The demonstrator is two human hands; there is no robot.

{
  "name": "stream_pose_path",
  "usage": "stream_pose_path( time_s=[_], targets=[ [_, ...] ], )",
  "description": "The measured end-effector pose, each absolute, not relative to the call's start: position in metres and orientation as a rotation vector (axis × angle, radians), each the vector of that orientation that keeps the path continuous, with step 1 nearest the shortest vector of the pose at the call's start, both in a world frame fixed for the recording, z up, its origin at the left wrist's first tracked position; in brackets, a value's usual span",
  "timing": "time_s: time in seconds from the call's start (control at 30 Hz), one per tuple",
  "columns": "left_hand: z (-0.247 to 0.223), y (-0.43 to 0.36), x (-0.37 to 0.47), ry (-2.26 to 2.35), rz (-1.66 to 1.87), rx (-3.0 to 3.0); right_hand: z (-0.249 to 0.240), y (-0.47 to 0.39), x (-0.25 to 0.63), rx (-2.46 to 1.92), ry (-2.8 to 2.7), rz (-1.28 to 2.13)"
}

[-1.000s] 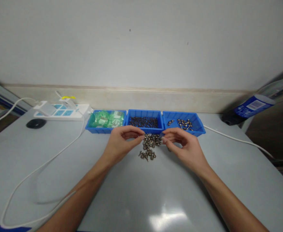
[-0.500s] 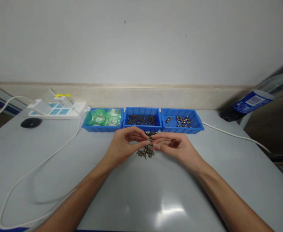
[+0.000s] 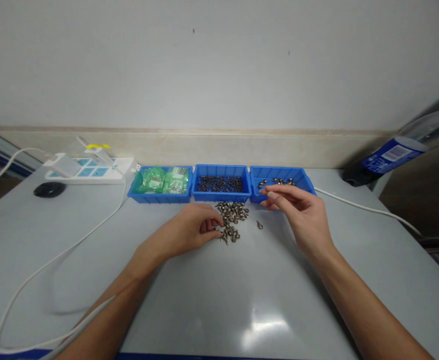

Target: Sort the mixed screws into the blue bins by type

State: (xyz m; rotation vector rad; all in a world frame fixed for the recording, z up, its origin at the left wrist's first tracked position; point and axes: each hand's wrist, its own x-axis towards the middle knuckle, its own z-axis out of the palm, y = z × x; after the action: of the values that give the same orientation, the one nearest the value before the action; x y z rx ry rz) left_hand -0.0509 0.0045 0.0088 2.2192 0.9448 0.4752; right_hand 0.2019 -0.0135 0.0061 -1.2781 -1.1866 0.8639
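Observation:
A heap of small metal screw-like pieces [image 3: 235, 212] lies on the table in front of the middle bin. My left hand [image 3: 195, 227] is at the heap's left edge, fingers curled and thumb a little apart from them, fingertips touching or just over the pieces. Over the front wall of the right blue bin [image 3: 305, 187] is my right hand [image 3: 302, 212], its thumb and index finger pinched together; whatever is between them is too small to make out. One loose metal piece [image 3: 259, 225] lies between the heap and my right hand. Shiny metal pieces [image 3: 283, 181] sit inside the right bin, partly hidden by that hand.
The middle blue bin [image 3: 222, 196] holds dark screws; the left blue bin [image 3: 159, 198] holds green bags of metal parts. Further left are a white power strip [image 3: 120, 175], a black mouse [image 3: 49, 189] and a white cable [image 3: 65, 251]. A bottle [image 3: 388, 155] leans at far right.
My hands have parted from over the heap. The right moved right to the right bin, the left slightly left and down. A loose piece now shows right of the heap.

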Motion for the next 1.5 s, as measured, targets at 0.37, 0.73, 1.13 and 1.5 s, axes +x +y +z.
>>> stream_pose_path(
  time_s=[0.37,0.73,1.13,1.5],
  targets=[
    [0.006,0.005,-0.045,0.996,0.580,2.310,0.009,-0.016,0.198,-1.282,-1.341,0.948],
    [0.009,0.007,-0.053,1.090,0.421,2.411,0.007,-0.017,0.199,-1.270,-1.373,0.993],
    [0.015,-0.001,-0.036,1.000,0.954,2.064,0.006,-0.024,0.193,-1.144,-1.664,1.146],
    [0.009,-0.008,-0.021,0.891,0.991,1.669,0.003,-0.024,0.186,-1.024,-1.334,1.565]
  ],
)
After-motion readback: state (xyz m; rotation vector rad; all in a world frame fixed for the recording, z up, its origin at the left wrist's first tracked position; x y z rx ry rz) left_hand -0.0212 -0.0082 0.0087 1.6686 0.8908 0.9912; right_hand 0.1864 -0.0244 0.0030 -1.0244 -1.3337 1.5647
